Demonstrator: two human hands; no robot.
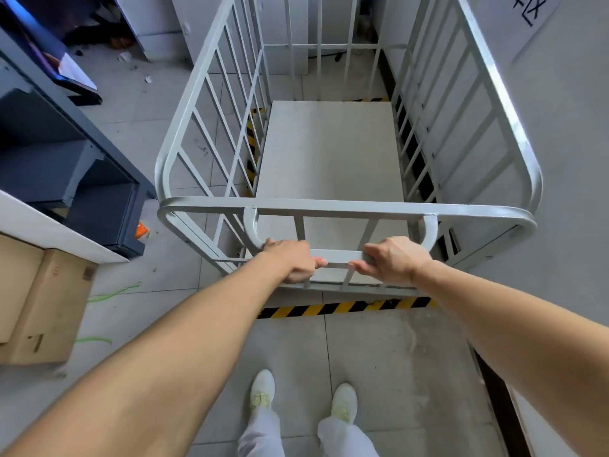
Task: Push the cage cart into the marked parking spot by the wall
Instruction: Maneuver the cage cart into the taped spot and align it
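both hands [290, 260] [392, 258] grip empty cage cart's [333, 153] handle [339, 257].

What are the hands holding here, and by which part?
Both the left hand and the right hand grip the cage cart by its low horizontal handle bar at the near end.

Grey tiled floor [362, 351], dark shelving [66, 159], cardboard box [49, 308]

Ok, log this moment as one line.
left hand: gripping handle | right hand: gripping handle | cart: inside striped tape, beside wall
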